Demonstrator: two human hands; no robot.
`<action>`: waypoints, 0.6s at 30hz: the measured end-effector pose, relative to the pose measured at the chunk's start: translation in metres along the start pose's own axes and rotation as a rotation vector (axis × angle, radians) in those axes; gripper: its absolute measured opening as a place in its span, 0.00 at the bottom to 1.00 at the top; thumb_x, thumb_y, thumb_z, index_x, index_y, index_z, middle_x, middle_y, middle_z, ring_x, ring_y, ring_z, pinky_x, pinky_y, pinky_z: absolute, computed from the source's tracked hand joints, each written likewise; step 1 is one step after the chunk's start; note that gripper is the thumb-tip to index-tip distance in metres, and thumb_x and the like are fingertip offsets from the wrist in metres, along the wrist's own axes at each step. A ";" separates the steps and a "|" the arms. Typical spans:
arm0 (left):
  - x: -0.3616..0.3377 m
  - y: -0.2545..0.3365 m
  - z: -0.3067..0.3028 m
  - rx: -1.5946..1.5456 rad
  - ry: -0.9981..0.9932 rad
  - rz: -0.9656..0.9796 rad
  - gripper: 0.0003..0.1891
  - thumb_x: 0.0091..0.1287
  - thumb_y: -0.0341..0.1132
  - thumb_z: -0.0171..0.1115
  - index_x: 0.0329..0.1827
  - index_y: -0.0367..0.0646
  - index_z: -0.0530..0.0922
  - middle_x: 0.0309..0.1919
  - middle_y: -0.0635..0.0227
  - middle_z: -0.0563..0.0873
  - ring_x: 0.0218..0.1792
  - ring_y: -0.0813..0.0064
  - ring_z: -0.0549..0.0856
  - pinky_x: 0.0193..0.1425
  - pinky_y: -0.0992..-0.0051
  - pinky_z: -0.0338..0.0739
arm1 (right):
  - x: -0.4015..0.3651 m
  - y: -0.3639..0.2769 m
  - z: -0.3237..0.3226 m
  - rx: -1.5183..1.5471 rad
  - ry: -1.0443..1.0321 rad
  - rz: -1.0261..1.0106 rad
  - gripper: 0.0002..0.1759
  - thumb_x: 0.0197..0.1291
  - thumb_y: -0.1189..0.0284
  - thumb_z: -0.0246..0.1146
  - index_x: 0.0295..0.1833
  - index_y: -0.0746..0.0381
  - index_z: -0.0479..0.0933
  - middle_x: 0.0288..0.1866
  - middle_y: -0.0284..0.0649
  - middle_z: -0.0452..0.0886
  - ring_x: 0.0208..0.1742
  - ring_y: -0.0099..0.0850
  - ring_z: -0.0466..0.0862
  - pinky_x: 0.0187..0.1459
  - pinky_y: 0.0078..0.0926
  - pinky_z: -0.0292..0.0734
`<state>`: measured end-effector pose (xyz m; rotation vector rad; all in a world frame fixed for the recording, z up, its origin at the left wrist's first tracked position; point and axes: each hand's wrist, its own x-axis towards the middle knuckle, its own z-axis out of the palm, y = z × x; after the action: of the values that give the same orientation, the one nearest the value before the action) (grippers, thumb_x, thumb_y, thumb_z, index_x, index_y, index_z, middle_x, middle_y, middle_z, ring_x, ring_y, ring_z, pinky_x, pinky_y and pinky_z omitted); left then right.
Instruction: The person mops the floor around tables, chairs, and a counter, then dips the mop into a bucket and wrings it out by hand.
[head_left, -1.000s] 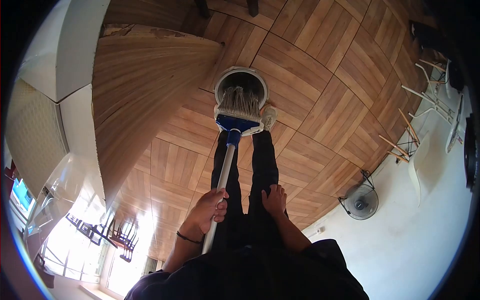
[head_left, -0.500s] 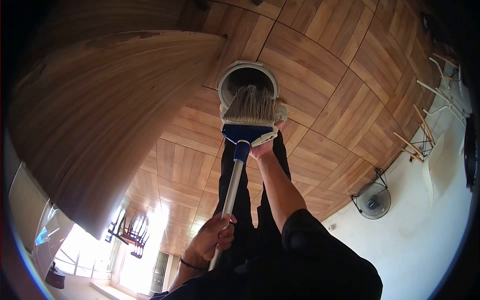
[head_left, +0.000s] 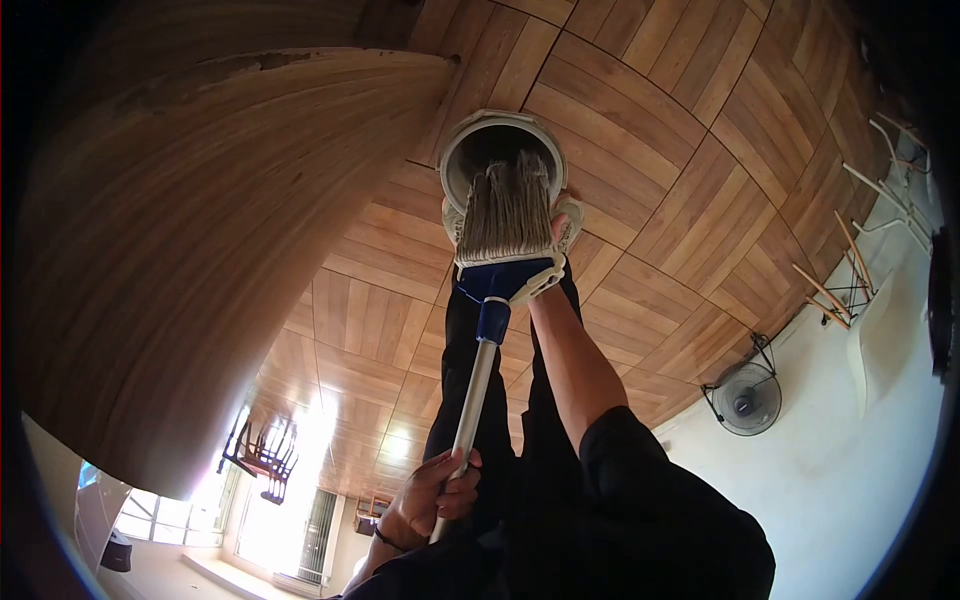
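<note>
Left hand (head_left: pixel 440 497): fingers wrapped round the near end of the broom pole (head_left: pixel 478 385). Right hand (head_left: pixel 555 238): at the right edge of the bristles (head_left: pixel 505 210), mostly hidden behind the blue brush head (head_left: pixel 503 280); finger state cannot be told. Bristles sit over the mouth of the round grey bin (head_left: pixel 458 150) on the wood floor (head_left: pixel 650 150). Fan (head_left: pixel 745 400) stands well apart, right.
</note>
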<state>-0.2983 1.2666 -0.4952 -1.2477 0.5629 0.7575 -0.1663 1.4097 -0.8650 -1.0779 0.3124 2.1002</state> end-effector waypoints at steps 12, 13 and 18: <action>0.003 -0.003 -0.012 -0.123 -0.069 -0.040 0.18 0.81 0.47 0.45 0.58 0.41 0.72 0.25 0.76 0.67 0.18 0.87 0.64 0.17 0.85 0.63 | -0.017 -0.028 0.063 0.187 -0.262 0.339 0.34 0.57 0.63 0.70 0.66 0.65 0.68 0.59 0.53 0.78 0.58 0.45 0.82 0.57 0.54 0.83; 0.004 -0.003 -0.012 -0.131 -0.071 -0.040 0.18 0.81 0.47 0.45 0.58 0.41 0.72 0.25 0.76 0.67 0.18 0.87 0.64 0.17 0.86 0.63 | -0.016 -0.027 0.061 0.161 -0.246 0.328 0.34 0.56 0.64 0.69 0.65 0.66 0.68 0.58 0.54 0.78 0.57 0.46 0.83 0.57 0.53 0.84; 0.004 0.001 -0.011 -0.137 -0.060 -0.043 0.18 0.81 0.47 0.45 0.56 0.41 0.72 0.25 0.76 0.67 0.18 0.87 0.64 0.17 0.86 0.63 | -0.011 -0.018 0.049 0.124 -0.242 0.335 0.32 0.56 0.67 0.67 0.65 0.68 0.67 0.53 0.57 0.80 0.51 0.49 0.84 0.54 0.52 0.85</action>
<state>-0.2959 1.2569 -0.5014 -1.3542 0.4403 0.8053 -0.1784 1.4415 -0.8244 -0.7267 0.5255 2.4415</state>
